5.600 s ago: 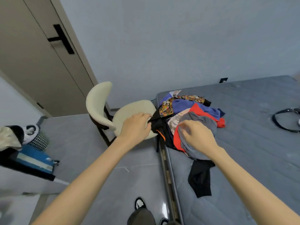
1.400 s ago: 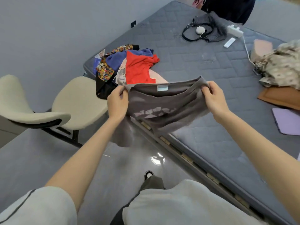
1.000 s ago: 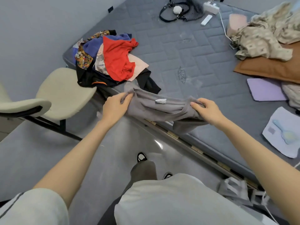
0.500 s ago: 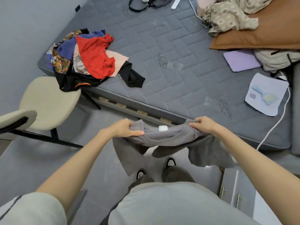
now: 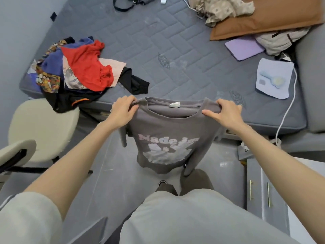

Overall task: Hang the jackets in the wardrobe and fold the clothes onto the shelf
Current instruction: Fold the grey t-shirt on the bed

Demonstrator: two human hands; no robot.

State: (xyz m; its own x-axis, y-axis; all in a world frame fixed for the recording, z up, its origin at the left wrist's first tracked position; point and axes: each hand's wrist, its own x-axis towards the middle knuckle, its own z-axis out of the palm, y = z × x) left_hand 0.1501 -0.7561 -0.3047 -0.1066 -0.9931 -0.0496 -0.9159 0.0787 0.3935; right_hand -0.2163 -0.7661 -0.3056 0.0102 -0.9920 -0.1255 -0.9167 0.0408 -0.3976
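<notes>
Grey T-shirt (image 5: 167,136) is being held up by its shoulders, printed side facing the camera. The hem is hanging free above the floor (image 5: 109,182), in front of the person's legs. The garment is being kept in the air just at the near edge of the bed (image 5: 175,41), not resting on it.

The left hand (image 5: 123,110) is grasping one shoulder seam, fingers curled over a pinch of fabric. The right hand (image 5: 226,111) is grasping the other shoulder, fingers wrapped over the top edge and thumb laid along the neckline. The collar is being stretched taut between them, and a white label (image 5: 174,104) is showing at the back of the neck. A sleeve is dangling limp below each hand.

The step is being judged as spreading out before the fold. Nothing is folded yet, and no shelf or wardrobe is being shown.

Risks noted:
- The loose sleeves are likely to be trapped behind the body panel if the shirt is laid down as it hangs, giving a lumpy fold.
- The hem is being carried low, so any drop of the arms would drag it on the floor.
- The pile of clothes (image 5: 79,71) is lying near on the bed, beside the chair (image 5: 40,127). A careless lay-down there would tangle the shirt with it.
- A white cable (image 5: 284,113) is trailing over the bed edge to the right and could be snagged.
</notes>
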